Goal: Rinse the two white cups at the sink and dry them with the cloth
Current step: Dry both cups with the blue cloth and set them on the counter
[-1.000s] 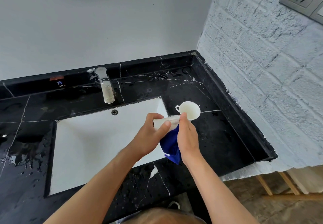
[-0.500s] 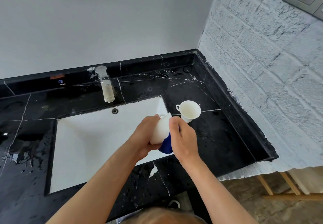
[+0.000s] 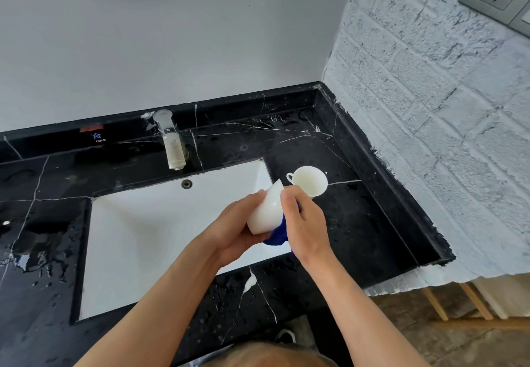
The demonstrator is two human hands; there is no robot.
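A: Since a second ago we have tipped the cup (image 3: 266, 211) from lying sideways to nearly upside down, base toward us, and the cloth (image 3: 277, 234) is now bunched beneath it.

B: Our left hand (image 3: 232, 234) wraps its fingers around the cup's left wall. Our right hand (image 3: 305, 226) curls closed on the blue cloth, thumb pressed to the cup.

A: We hold it over the near right corner of the sink (image 3: 160, 240).

B: The second cup (image 3: 309, 181) stands upright on the black countertop (image 3: 358, 223), just beyond our hands.

Bright, even daylight; wet countertop (image 3: 358, 223) glints, and edges bow with wide-angle distortion.
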